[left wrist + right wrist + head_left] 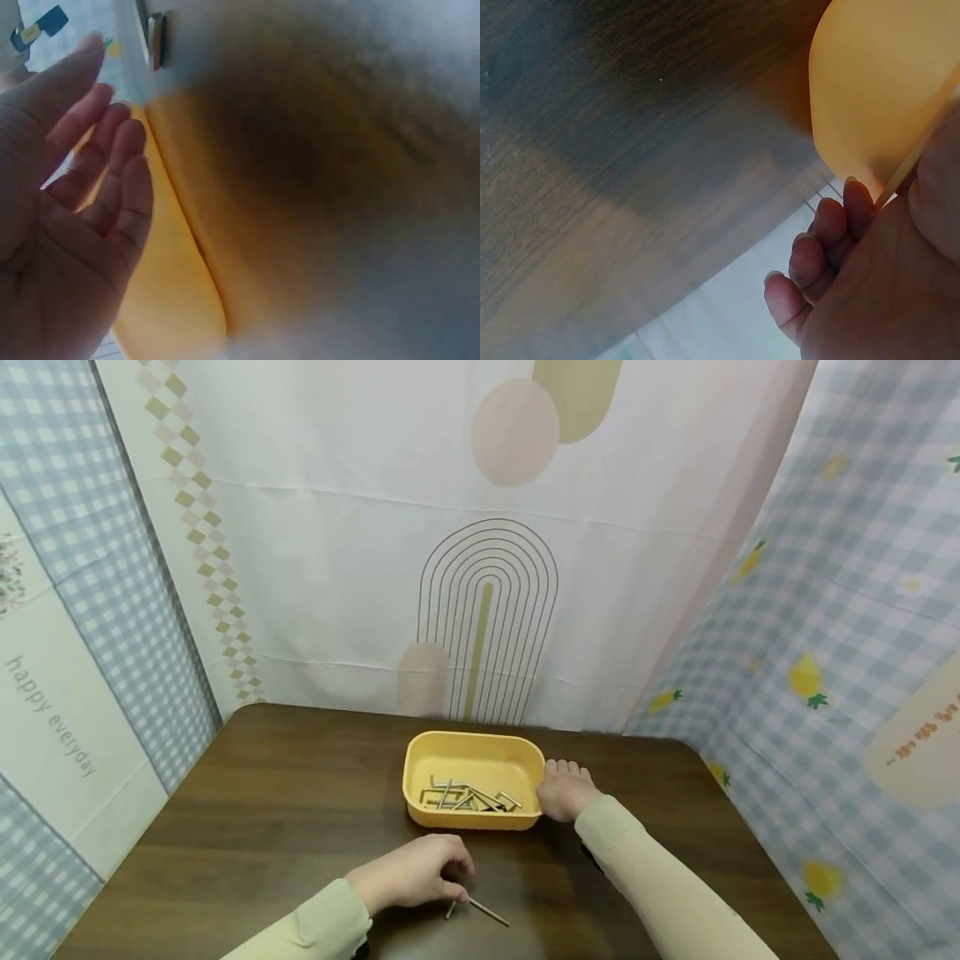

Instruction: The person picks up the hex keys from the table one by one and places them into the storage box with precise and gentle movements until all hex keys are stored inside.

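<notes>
A yellow plastic bin (474, 745) stands on the dark wooden table, with several L-shaped metal hex keys (468, 795) lying in it. My right hand (567, 789) holds the bin's right end by the rim; in the right wrist view its fingers (808, 255) curl beside the yellow wall, and the thumb is mostly hidden. In front of the bin, my left hand (420, 870) hovers low with loosely bent fingers and nothing in its grasp. Just beyond its thumb, a hex key (489, 912) lies on the table, also visible past the fingertips in the left wrist view.
The brown table (300, 793) has rounded back corners. A white printed curtain (337, 568) hangs right behind it, with blue checked cloths (840, 610) at the sides.
</notes>
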The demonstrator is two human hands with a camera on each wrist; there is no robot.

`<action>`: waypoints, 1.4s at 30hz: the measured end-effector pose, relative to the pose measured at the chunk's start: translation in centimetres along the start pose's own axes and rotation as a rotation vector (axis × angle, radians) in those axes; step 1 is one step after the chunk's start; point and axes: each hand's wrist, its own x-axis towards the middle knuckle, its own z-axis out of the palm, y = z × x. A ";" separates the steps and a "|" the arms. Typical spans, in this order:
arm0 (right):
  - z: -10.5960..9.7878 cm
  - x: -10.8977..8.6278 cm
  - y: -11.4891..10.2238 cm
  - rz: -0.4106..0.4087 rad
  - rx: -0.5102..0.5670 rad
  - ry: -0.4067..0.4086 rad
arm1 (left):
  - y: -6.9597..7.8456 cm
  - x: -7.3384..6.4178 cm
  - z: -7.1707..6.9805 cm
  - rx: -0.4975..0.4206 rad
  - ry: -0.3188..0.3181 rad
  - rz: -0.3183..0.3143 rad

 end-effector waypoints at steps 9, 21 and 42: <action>0.3 0.0 0.1 -0.012 0.013 -0.012 | 0.6 -0.4 1.2 0.132 -0.033 -0.054; 0.2 0.3 -0.4 -0.021 0.017 -0.006 | 1.1 -0.3 1.5 0.227 -0.029 -0.057; -0.1 0.1 0.2 -0.009 0.029 -0.019 | 1.3 -0.1 2.1 0.380 -0.055 0.001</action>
